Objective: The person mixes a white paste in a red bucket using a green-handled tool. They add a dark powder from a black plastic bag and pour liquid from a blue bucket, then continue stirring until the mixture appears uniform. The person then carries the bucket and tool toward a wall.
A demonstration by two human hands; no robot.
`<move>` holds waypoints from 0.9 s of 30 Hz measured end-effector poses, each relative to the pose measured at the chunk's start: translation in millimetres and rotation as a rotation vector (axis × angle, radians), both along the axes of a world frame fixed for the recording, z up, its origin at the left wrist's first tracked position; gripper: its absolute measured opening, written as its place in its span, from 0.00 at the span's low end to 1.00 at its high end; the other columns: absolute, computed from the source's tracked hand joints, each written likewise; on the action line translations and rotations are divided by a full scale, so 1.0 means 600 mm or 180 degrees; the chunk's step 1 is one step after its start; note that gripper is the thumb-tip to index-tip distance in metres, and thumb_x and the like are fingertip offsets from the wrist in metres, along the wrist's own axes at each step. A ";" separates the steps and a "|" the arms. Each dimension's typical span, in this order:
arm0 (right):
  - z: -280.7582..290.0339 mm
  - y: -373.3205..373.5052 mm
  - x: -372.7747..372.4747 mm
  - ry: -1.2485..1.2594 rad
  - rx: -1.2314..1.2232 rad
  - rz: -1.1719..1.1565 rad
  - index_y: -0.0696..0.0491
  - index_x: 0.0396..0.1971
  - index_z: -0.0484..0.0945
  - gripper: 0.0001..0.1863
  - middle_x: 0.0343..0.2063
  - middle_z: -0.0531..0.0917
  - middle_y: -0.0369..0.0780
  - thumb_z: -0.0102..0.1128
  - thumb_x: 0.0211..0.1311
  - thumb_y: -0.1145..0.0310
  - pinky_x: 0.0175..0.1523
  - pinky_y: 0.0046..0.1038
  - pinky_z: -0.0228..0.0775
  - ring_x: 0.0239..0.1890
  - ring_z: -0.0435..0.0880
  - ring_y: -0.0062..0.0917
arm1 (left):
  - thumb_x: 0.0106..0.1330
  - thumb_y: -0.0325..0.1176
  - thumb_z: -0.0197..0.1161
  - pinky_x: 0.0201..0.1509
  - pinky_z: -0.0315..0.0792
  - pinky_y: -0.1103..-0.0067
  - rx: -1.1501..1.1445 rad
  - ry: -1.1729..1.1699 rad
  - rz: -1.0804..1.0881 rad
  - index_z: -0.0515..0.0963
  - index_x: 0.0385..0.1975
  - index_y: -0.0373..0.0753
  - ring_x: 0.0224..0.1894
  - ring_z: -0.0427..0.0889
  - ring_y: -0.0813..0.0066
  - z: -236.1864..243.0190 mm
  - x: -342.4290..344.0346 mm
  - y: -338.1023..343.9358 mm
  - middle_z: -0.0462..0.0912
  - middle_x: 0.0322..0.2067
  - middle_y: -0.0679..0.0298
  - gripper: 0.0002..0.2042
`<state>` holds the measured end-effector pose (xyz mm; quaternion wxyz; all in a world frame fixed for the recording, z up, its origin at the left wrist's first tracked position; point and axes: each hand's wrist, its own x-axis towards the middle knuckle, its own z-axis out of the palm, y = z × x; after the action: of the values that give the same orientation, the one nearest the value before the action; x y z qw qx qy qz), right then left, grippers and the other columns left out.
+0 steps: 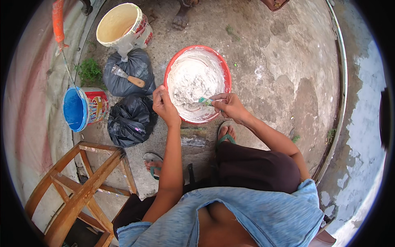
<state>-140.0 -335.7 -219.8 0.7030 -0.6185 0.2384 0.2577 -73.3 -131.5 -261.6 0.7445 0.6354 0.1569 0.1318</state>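
A red basin stands on the ground in front of me, its inner wall smeared white. Inside lies a lumpy heap of white plaster-like mix, wetter and greyer at the near side. My left hand is closed on the basin's left rim. At the near right rim, my right hand is closed round the green handle of a small tool. The tool's working end points left into the mix and is mostly hidden, so its kind cannot be made out.
Left of the basin lie two black plastic bags, one carrying a wooden-handled scraper. Beyond stands a cream bucket; farther left, a blue-lined bucket. A wooden frame is at lower left, and a pipe edges the right.
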 end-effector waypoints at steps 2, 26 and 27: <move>-0.004 0.002 0.010 -0.0123 -0.0165 -0.0004 0.65 0.44 0.80 0.15 0.19 0.80 0.35 0.63 0.62 0.70 0.21 0.19 0.59 0.16 0.71 0.13 | 0.73 0.34 0.57 0.43 0.67 0.80 -0.0028 0.0011 0.0035 0.79 0.32 0.24 0.38 0.74 0.82 0.000 0.001 0.000 0.79 0.40 0.64 0.16; 0.080 -0.053 0.033 -0.1953 -0.3048 0.2305 0.54 0.38 0.81 0.11 0.24 0.82 0.49 0.62 0.55 0.70 0.35 0.45 0.73 0.30 0.82 0.47 | 0.74 0.35 0.56 0.42 0.67 0.81 -0.0005 0.0135 0.0144 0.78 0.30 0.24 0.37 0.74 0.83 -0.015 0.013 0.020 0.77 0.38 0.66 0.17; 0.082 -0.056 0.035 -0.2020 -0.3085 0.2175 0.54 0.39 0.80 0.11 0.23 0.82 0.49 0.62 0.55 0.70 0.34 0.45 0.73 0.29 0.82 0.47 | 0.74 0.35 0.56 0.42 0.67 0.81 -0.0016 0.0136 0.0110 0.78 0.30 0.24 0.37 0.74 0.83 -0.017 0.015 0.026 0.77 0.38 0.66 0.17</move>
<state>-118.7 -369.3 -170.7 0.2608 -0.9506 -0.1002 0.1353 -64.5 -116.2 -272.0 0.7402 0.6334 0.1841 0.1306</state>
